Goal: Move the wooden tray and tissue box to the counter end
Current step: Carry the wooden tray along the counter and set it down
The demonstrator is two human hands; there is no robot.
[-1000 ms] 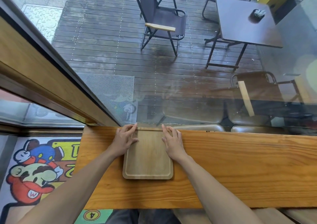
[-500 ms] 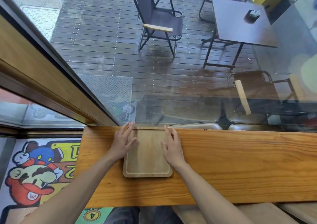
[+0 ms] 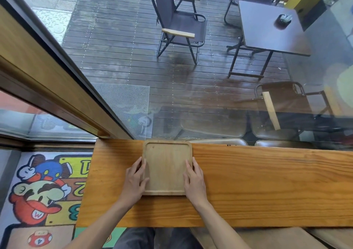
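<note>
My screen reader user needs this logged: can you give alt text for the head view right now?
Two bare hands, left hand and right hand, rest on the side edges of an empty square wooden tray lying flat on a wooden counter near its left end, against a window. No tissue box is visible; a wet deck with chairs lies outside.

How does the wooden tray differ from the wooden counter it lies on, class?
The wooden tray is pale and nearly square; the counter is orange-brown, long and narrow. The tray has a raised rim with rounded corners; the counter is flat with strong grain. Both are wood. The left hand and right hand flank the tray.
</note>
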